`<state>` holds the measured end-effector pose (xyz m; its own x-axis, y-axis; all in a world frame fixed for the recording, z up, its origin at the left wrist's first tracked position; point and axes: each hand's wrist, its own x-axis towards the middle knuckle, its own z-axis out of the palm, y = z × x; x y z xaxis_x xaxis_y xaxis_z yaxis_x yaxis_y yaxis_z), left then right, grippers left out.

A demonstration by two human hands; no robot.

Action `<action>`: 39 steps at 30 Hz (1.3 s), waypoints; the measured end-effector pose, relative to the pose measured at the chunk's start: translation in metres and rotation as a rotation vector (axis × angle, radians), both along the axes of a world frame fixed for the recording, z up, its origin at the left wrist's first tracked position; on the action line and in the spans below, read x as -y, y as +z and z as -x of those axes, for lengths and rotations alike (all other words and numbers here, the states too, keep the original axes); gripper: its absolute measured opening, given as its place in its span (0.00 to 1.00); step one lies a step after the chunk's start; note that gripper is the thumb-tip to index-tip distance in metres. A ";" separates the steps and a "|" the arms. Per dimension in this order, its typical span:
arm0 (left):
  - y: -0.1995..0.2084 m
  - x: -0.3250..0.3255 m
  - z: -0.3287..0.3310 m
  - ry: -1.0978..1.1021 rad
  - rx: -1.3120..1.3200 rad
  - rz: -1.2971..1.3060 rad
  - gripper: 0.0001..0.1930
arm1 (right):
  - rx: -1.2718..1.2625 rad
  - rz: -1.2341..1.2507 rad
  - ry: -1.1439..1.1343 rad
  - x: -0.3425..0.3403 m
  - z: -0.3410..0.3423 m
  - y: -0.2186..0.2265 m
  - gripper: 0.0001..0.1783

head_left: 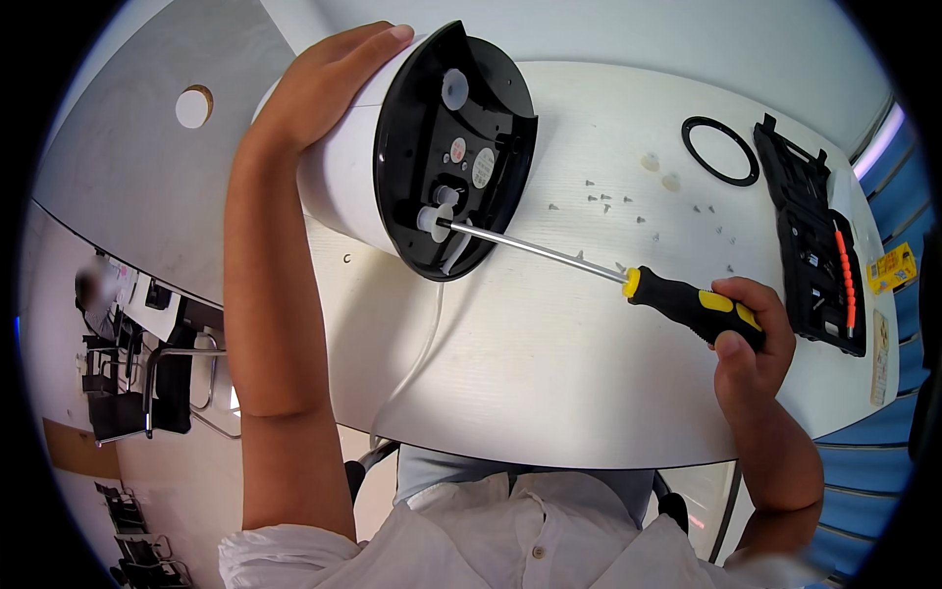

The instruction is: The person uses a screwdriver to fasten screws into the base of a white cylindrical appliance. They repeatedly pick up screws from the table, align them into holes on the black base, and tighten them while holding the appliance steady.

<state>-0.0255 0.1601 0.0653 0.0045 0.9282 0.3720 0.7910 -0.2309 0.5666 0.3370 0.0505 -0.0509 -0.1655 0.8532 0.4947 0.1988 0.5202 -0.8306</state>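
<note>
Apparently partway, with screws (605,207) and two pads (671,183) out right of the appliance (392,157), more left on its base (481,118). Pinching screwdriver (677,302) against it with right fingers (770,306); bracing it with left hand (319,88), can't tell finger spread.

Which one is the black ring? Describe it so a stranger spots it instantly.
On the white table, go to the right side, where a black tool case lies open. The black ring lies just left of the case's far end. Unlike the small loose screws nearby, it is a thin hoop with an open middle.
</note>
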 end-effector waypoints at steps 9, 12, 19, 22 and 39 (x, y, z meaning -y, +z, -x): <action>0.002 0.001 0.001 -0.026 -0.020 0.018 0.26 | -0.016 0.005 0.013 -0.001 0.004 0.000 0.23; 0.001 0.000 0.000 -0.028 -0.021 0.012 0.26 | 0.056 -0.095 0.022 -0.002 0.005 -0.001 0.22; 0.000 0.002 -0.001 -0.006 -0.037 -0.005 0.27 | 0.241 -0.345 0.103 -0.007 -0.001 0.003 0.21; 0.001 0.005 -0.005 0.010 -0.019 0.005 0.27 | 0.238 -0.386 0.137 -0.009 -0.002 0.003 0.24; -0.012 0.022 -0.001 -0.068 0.146 -0.057 0.24 | 0.305 -0.563 0.234 0.001 -0.007 0.011 0.24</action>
<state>-0.0250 0.1385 0.0533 0.0087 0.9049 0.4254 0.6825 -0.3163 0.6589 0.3443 0.0494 -0.0397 -0.5165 0.4040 0.7550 0.2108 0.9146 -0.3451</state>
